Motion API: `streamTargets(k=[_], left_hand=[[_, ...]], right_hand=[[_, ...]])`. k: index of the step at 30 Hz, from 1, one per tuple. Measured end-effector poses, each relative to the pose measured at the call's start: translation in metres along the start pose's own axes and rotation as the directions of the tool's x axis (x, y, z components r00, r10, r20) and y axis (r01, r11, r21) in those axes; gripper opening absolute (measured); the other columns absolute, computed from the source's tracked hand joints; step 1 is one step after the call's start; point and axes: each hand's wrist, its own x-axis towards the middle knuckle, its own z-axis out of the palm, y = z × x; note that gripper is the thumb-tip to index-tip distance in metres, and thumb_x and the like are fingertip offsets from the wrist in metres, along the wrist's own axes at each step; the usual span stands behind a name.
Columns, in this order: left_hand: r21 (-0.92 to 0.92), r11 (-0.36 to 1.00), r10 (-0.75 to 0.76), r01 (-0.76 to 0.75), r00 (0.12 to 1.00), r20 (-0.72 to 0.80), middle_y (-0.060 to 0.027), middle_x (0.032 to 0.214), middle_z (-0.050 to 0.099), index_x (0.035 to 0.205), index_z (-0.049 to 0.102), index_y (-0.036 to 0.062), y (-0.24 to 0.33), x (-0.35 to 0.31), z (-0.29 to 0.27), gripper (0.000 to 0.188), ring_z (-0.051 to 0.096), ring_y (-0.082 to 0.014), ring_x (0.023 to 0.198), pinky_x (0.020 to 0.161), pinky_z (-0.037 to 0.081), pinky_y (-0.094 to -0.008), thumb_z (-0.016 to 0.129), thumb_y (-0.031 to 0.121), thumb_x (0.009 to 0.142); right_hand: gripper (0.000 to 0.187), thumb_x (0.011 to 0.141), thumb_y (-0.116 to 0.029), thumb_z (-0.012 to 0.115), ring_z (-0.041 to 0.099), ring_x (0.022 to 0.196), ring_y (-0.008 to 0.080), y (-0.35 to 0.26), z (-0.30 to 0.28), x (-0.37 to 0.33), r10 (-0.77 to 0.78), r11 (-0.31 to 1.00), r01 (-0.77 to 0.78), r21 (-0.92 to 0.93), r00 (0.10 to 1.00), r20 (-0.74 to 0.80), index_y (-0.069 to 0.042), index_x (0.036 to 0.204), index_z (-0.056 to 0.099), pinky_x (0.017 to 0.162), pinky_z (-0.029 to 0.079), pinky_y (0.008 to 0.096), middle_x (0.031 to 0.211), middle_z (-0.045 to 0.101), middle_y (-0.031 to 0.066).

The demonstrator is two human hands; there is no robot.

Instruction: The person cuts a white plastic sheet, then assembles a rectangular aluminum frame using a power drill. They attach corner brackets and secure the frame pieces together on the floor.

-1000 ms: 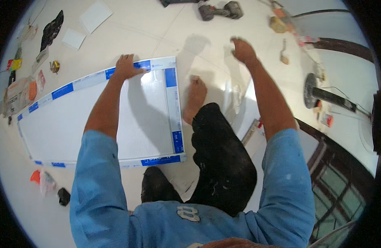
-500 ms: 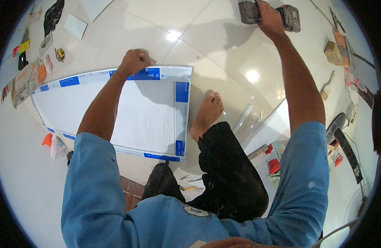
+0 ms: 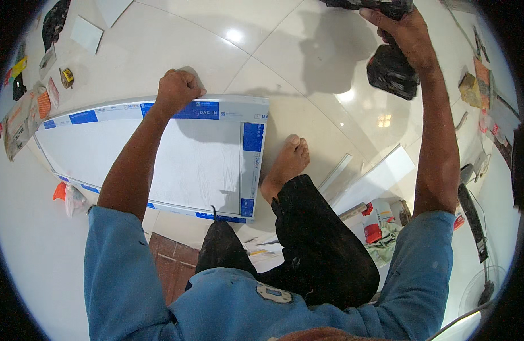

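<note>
A white panel lies on the tiled floor, edged by a white frame with blue-and-white protective film. At the frame's far rail rests my left hand, its fingers curled closed; whatever may be between them is hidden. My right hand grips a black cordless drill by the handle, up at the far right and apart from the frame. The drill's battery end points toward me, while its front end is partly cut off by the picture's upper edge.
My bare foot stands right of the frame. Farther right are white strips and a red-and-white container. A tape measure, a plastic bag and white offcuts lie at the far left. A sponge-like block sits far right.
My right hand has swung to the right with the drill, which has turned so its battery end points toward me. My left hand stays at the far rail, nearly unmoved.
</note>
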Motion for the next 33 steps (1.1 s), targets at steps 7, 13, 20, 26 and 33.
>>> streamTargets(k=[7,13,20,26,33], left_hand=[[-0.037,0.999,-0.020,0.021,0.999,0.028,-0.0073,0.081,0.073,0.073,0.072,0.0091,0.006,-0.002,-0.002,0.030,0.065,-0.0293,0.093,0.085,0.057,-0.0474,0.094,0.029,0.079],[-0.185,0.983,0.006,-0.015,0.999,-0.046,-0.0054,0.079,0.072,0.071,0.071,0.0073,0.010,-0.010,-0.004,0.027,0.062,-0.0233,0.088,0.079,0.055,-0.0446,0.095,0.017,0.080],[-0.237,0.971,0.003,-0.018,0.998,-0.066,-0.0037,0.083,0.075,0.071,0.071,0.0071,0.013,-0.010,-0.007,0.026,0.063,-0.0221,0.086,0.079,0.056,-0.0423,0.094,0.013,0.080],[-0.266,0.964,-0.009,-0.008,0.998,-0.063,-0.0036,0.082,0.075,0.069,0.070,0.0071,0.012,-0.010,-0.007,0.026,0.063,-0.0220,0.086,0.081,0.056,-0.0425,0.093,0.011,0.080],[-0.164,0.986,0.020,-0.028,0.998,-0.052,-0.0042,0.082,0.074,0.070,0.071,0.0082,0.010,-0.008,-0.007,0.027,0.063,-0.0216,0.090,0.083,0.055,-0.0427,0.095,0.016,0.079]], right_hand=[[0.056,0.079,-0.026,0.094,0.076,0.082,0.0240,-0.003,0.026,0.026,0.312,0.943,-0.202,-0.263,0.808,0.500,0.003,0.118,0.067,0.073,0.063,0.0375,0.095,0.077,0.0136],[0.089,0.059,-0.038,0.103,0.074,0.080,0.0214,0.048,0.089,0.021,0.095,0.928,0.133,-0.348,0.819,0.566,0.000,0.131,0.068,0.072,0.063,0.0335,0.101,0.077,0.0130],[0.079,0.067,-0.032,0.096,0.077,0.100,0.0387,0.027,0.120,0.018,0.124,0.706,0.355,-0.613,0.790,0.600,0.008,0.125,0.061,0.087,0.063,0.0466,0.108,0.076,0.0261],[0.085,0.066,-0.038,0.094,0.072,0.113,0.0457,0.014,0.128,0.029,0.319,0.703,0.217,-0.677,0.755,0.573,0.010,0.125,0.056,0.096,0.059,0.0507,0.115,0.073,0.0325],[0.075,0.067,-0.034,0.092,0.075,0.104,0.0465,0.019,0.126,0.029,0.244,0.761,0.278,-0.586,0.715,0.656,0.010,0.118,0.059,0.090,0.062,0.0502,0.105,0.075,0.0317]])
